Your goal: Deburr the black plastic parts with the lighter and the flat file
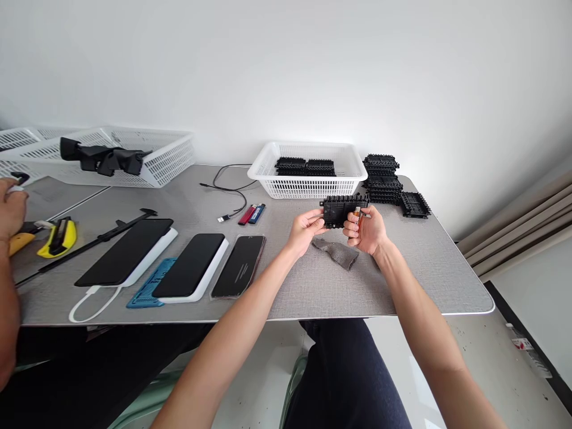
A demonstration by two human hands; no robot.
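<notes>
Above the table, my left hand (307, 230) pinches the left end of a black toothed plastic piece (336, 210). My right hand (367, 231) is closed around an orange lighter (357, 215), which is at the right end of that piece; whether these fingers also grip the piece, I cannot tell. A crumpled grey-brown cloth (338, 252) lies below my hands. Behind them is a white basket (308, 189) with several similar black pieces (305, 165) in it. To its right are a stack of such pieces (382, 180) and a separate one (414, 204).
Left of my hands lie red (247, 214) and blue (257, 213) lighters, a black cable (227, 189) and several phones (239, 265). A co-worker's hand (12, 208) is at far left, near a yellow tool (58, 237) and a white basket with black parts (105, 156).
</notes>
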